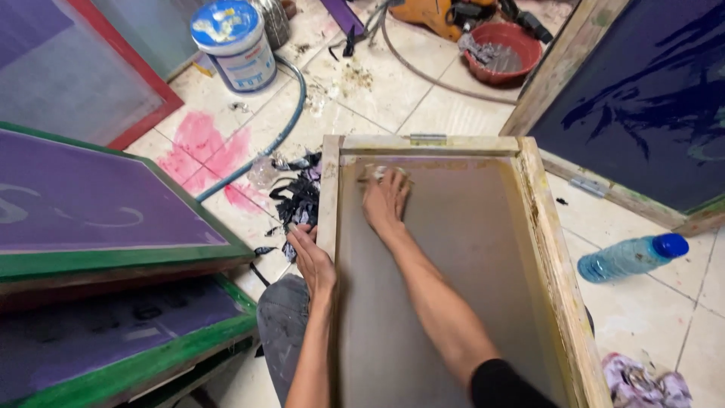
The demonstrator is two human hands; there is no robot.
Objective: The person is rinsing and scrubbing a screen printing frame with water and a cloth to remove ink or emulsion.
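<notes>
You're working a wood-framed screen (pixel 541 227) lying flat on the floor, its long axis running away from you, hinge (pixel 427 139) at the far rail. Your right hand (pixel 385 202) is lying palm-down on the mesh (pixel 461 249) near the far-left corner, fingers extended and loosely together, pressing a small pale scrap (pixel 380 173) that's sitting just beyond the fingertips, touching them. Can't tell whether it's a rag or tape residue. Your left hand (pixel 311 261) is gripping the left rail from outside, fingers curled over the edge, bracing the frame.

The relation that's counting: the scrap is lying straight ahead of your right fingers, toward the hinge rail, close to the corner. Right hand is on it; left is well back along the rail and outside the frame.

Around you:
- black shreds (pixel 298 198) lying on the tiles just beside the left rail
- green-framed purple screens (pixel 91 204) stacking up on your left
- blue-mesh screen (pixel 649 98) leaning far right
- plastic bottle (pixel 633 258) lying on its side right of the frame, apart from it
- paint tub (pixel 236 41), hose (pixel 287 113), red bowl (pixel 504 50) sitting further off
</notes>
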